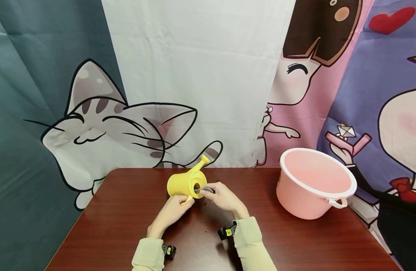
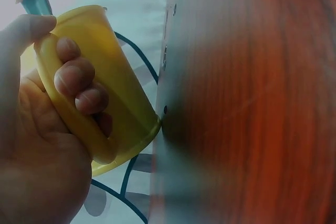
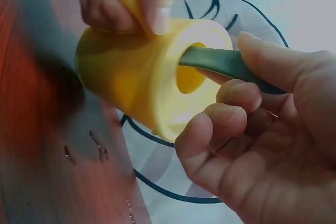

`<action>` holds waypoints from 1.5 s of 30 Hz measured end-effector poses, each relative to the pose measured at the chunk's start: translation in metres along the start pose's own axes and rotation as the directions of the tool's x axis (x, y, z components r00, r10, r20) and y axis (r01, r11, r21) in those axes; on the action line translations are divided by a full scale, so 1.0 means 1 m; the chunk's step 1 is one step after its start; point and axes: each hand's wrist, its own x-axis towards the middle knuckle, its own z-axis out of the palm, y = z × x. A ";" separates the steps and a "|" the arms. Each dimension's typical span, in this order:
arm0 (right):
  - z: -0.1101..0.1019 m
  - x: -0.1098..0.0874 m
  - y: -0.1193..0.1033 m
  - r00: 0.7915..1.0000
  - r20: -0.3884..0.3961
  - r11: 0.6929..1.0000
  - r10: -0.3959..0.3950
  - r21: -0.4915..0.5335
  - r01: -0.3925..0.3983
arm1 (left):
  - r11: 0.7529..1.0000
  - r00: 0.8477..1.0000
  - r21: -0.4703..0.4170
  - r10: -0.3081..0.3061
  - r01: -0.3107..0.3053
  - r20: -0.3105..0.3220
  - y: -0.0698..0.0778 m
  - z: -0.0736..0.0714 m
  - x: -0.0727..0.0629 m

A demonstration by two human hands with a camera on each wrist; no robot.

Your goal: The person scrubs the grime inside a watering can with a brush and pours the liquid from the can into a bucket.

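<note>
A yellow toy watering can (image 1: 179, 185) is tilted over the table, its round top opening turned toward the right hand and its spout pointing up and away. My left hand (image 1: 172, 211) grips the can's handle, fingers curled through the loop in the left wrist view. In my right hand (image 1: 225, 198), thumb and fingers pinch a dark green-grey handle (image 3: 218, 61) of a slim tool. The tool's far end goes through the can's opening and is hidden inside, so I cannot tell its kind.
A large pink bucket (image 1: 311, 199) with a white rim stands at the right of the brown wooden table (image 1: 119, 222). Small wet drops (image 3: 100, 148) lie on the tabletop near the can. Behind the table hangs a cartoon-printed curtain (image 1: 197, 75).
</note>
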 end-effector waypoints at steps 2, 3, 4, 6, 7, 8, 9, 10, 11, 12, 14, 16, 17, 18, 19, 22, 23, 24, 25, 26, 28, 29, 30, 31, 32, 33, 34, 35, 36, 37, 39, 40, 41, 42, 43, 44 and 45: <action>-0.004 -0.002 0.000 1.000 0.001 1.000 0.012 0.014 -0.012 | 1.000 1.000 -0.003 0.003 -0.003 0.000 0.000 0.000 0.000; -0.006 -0.003 -0.001 1.000 -0.002 1.000 0.020 0.020 -0.020 | 1.000 1.000 -0.004 0.001 -0.001 0.000 0.000 0.000 0.000; -0.007 -0.004 -0.001 1.000 -0.005 0.999 0.026 0.034 -0.026 | 1.000 1.000 -0.007 -0.001 0.001 0.000 0.000 0.000 0.000; -0.011 -0.006 -0.002 0.999 -0.014 0.997 0.047 0.063 -0.046 | 1.000 1.000 -0.014 -0.010 0.010 0.003 0.000 -0.001 0.000; -0.012 -0.007 -0.002 0.998 -0.016 0.996 0.052 0.070 -0.051 | 1.000 1.000 -0.016 -0.014 0.014 0.005 0.000 -0.001 0.000; -0.013 -0.008 -0.003 0.998 -0.018 0.995 0.058 0.082 -0.057 | 1.000 1.000 -0.017 -0.019 0.019 0.006 -0.001 0.000 0.000; -0.014 -0.009 -0.003 0.998 -0.020 0.994 0.063 0.085 -0.061 | 1.000 1.000 -0.018 -0.025 0.025 0.007 -0.001 0.000 0.000; -0.014 -0.009 -0.003 0.998 -0.021 0.994 0.066 0.085 -0.064 | 0.999 1.000 -0.017 -0.026 0.026 0.009 -0.002 0.000 -0.001; -0.014 -0.009 -0.003 0.998 -0.024 0.995 0.063 0.078 -0.061 | 0.999 1.000 -0.017 -0.028 0.029 0.010 -0.002 0.000 -0.001; -0.014 -0.008 -0.003 0.998 -0.027 0.996 0.055 0.072 -0.053 | 0.999 1.000 -0.016 -0.029 0.029 0.009 -0.002 0.001 -0.001; -0.013 -0.007 -0.003 0.999 -0.044 0.998 0.023 0.051 -0.020 | 1.000 1.000 -0.016 -0.022 0.022 0.004 -0.003 0.001 -0.001; -0.011 -0.006 -0.004 0.996 -0.086 1.000 -0.025 0.003 0.025 | 1.000 1.000 -0.016 -0.016 0.016 0.004 -0.002 0.001 -0.001; -0.010 -0.006 -0.004 0.993 -0.108 0.999 -0.048 -0.026 0.045 | 1.000 1.000 -0.019 -0.018 0.018 0.005 -0.002 0.001 -0.001; -0.009 -0.005 -0.005 0.990 -0.128 0.997 -0.063 -0.049 0.057 | 1.000 1.000 -0.018 -0.018 0.018 0.005 -0.002 0.000 -0.001; -0.008 -0.004 -0.005 0.986 -0.147 0.995 -0.075 -0.070 0.065 | 1.000 1.000 -0.018 -0.020 0.020 0.006 -0.002 0.000 -0.001; -0.004 -0.002 -0.007 0.979 -0.189 0.993 -0.075 -0.101 0.057 | 1.000 1.000 -0.011 -0.029 0.029 0.005 -0.001 -0.001 -0.002; -0.003 -0.002 -0.007 0.978 -0.194 0.993 -0.075 -0.104 0.056 | 1.000 1.000 -0.009 -0.028 0.028 0.004 -0.001 -0.001 -0.001; -0.001 -0.001 -0.008 0.977 -0.199 0.993 -0.074 -0.109 0.053 | 1.000 1.000 -0.002 -0.023 0.023 0.000 -0.001 -0.001 -0.001; 0.000 0.000 -0.008 0.976 -0.203 0.992 -0.076 -0.117 0.053 | 1.000 1.000 0.003 -0.018 0.018 -0.004 -0.001 -0.001 -0.001; 0.002 0.001 -0.008 0.975 -0.205 0.990 -0.083 -0.131 0.057 | 1.000 1.000 0.008 -0.012 0.012 -0.006 -0.001 -0.001 0.000; 0.007 0.003 -0.008 0.977 -0.194 0.986 -0.090 -0.157 0.059 | 1.000 1.000 0.018 -0.001 0.001 -0.009 -0.002 0.000 0.001; 0.010 0.004 -0.008 0.978 -0.184 0.983 -0.095 -0.175 0.063 | 1.000 1.000 0.023 0.002 -0.001 -0.008 -0.002 0.000 0.001; 0.013 0.005 -0.007 0.980 -0.173 0.981 -0.095 -0.183 0.063 | 0.999 1.000 0.032 0.004 -0.003 -0.008 -0.002 0.001 0.001; 0.016 0.006 -0.007 0.983 -0.161 0.980 -0.091 -0.188 0.060 | 0.999 1.000 0.037 0.005 -0.005 -0.008 -0.002 0.001 0.001; 0.018 0.007 -0.006 0.985 -0.153 0.980 -0.084 -0.189 0.054 | 0.999 1.000 0.042 0.006 -0.006 -0.010 -0.002 0.002 0.001; 0.020 0.007 -0.006 0.986 -0.147 0.982 -0.075 -0.185 0.047 | 0.999 1.000 0.048 0.009 -0.008 -0.012 -0.002 0.002 0.001; 0.022 0.007 -0.006 0.986 -0.147 0.981 -0.073 -0.186 0.045 | 0.998 1.000 0.054 0.013 -0.012 -0.013 -0.002 0.002 0.000; 0.023 0.008 -0.006 0.986 -0.150 0.982 -0.068 -0.183 0.040 | 0.998 1.000 0.059 0.016 -0.015 -0.016 -0.001 0.003 0.000; 0.023 0.008 -0.006 0.986 -0.154 0.985 -0.060 -0.171 0.034 | 0.998 1.000 0.060 0.018 -0.017 -0.019 -0.001 0.003 0.000; 0.023 0.008 -0.006 0.986 -0.157 0.987 -0.053 -0.161 0.027 | 0.998 1.000 0.056 0.018 -0.016 -0.021 0.000 0.003 0.000; 0.022 0.008 -0.006 0.986 -0.160 0.990 -0.047 -0.137 0.025 | 0.999 1.000 0.049 0.018 -0.017 -0.021 0.001 0.003 0.001; 0.021 0.008 -0.007 0.986 -0.157 0.992 -0.047 -0.121 0.028 | 0.999 1.000 0.044 0.016 -0.015 -0.018 0.001 0.003 0.001; 0.020 0.008 -0.006 0.988 -0.151 0.994 -0.041 -0.108 0.024 | 0.999 1.000 0.040 0.015 -0.014 -0.017 0.002 0.003 0.001; 0.019 0.008 -0.007 0.989 -0.141 0.996 -0.035 -0.087 0.023 | 0.999 1.000 0.038 0.015 -0.015 -0.015 0.001 0.003 0.001; 0.018 0.007 -0.007 0.991 -0.128 0.998 -0.028 -0.064 0.020 | 0.999 1.000 0.037 0.016 -0.015 -0.014 0.001 0.003 0.001; 0.017 0.006 -0.007 0.993 -0.119 0.999 -0.021 -0.046 0.016 | 0.999 1.000 0.038 0.018 -0.018 -0.014 0.001 0.003 0.001; 0.015 0.006 -0.007 0.994 -0.108 1.000 -0.016 -0.028 0.013 | 0.999 1.000 0.039 0.017 -0.016 -0.012 0.001 0.003 0.002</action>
